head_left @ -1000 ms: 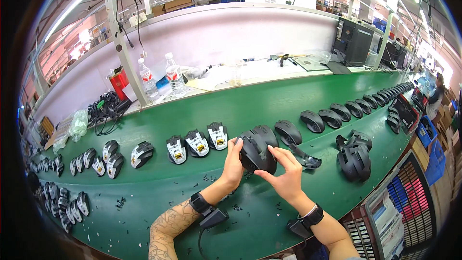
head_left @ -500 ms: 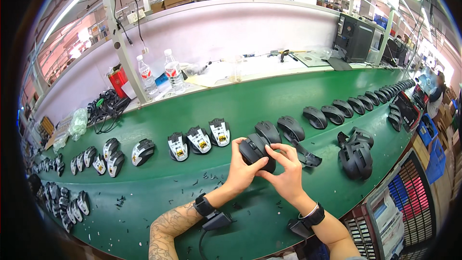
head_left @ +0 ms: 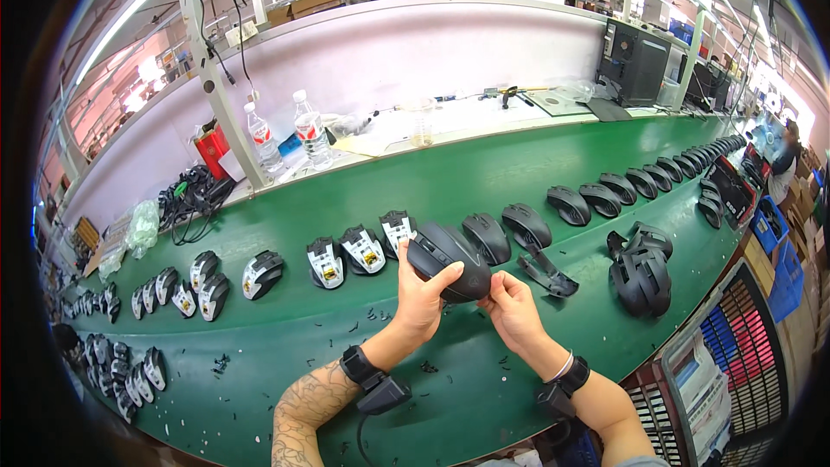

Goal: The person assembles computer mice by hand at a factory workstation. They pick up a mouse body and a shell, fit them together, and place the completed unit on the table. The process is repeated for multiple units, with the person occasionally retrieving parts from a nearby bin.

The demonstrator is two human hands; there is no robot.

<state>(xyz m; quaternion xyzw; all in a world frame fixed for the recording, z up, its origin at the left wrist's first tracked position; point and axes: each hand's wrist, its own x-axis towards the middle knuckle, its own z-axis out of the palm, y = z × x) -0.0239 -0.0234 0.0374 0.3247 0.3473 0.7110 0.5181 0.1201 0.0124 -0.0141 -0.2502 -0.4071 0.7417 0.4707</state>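
Note:
A black computer mouse [head_left: 450,261] is gripped in my left hand [head_left: 420,301], tilted up above the green bench, its top surface showing. My right hand [head_left: 517,315] is pinched closed at the rounded rear end of this mouse; whatever sits between its fingertips is hidden. Just behind my hands stand more black mice [head_left: 486,239]. A loose curved black shell piece [head_left: 548,275] lies to the right of them. Left of the held mouse, opened mice with white inner frames [head_left: 361,251] form a short row.
Black mice [head_left: 618,188] run in a line to the far right. A pile of black shells [head_left: 641,281] lies nearer. Partly opened mice [head_left: 262,274] spread left. Small dark bits [head_left: 220,364] litter the bench. Bottles [head_left: 312,130] stand on the back shelf; a plastic crate [head_left: 683,355] is at right.
The mouse has turned in my left hand and risen slightly away from me. My right hand has shifted from its side to its rear end, fingers now drawn into a pinch.

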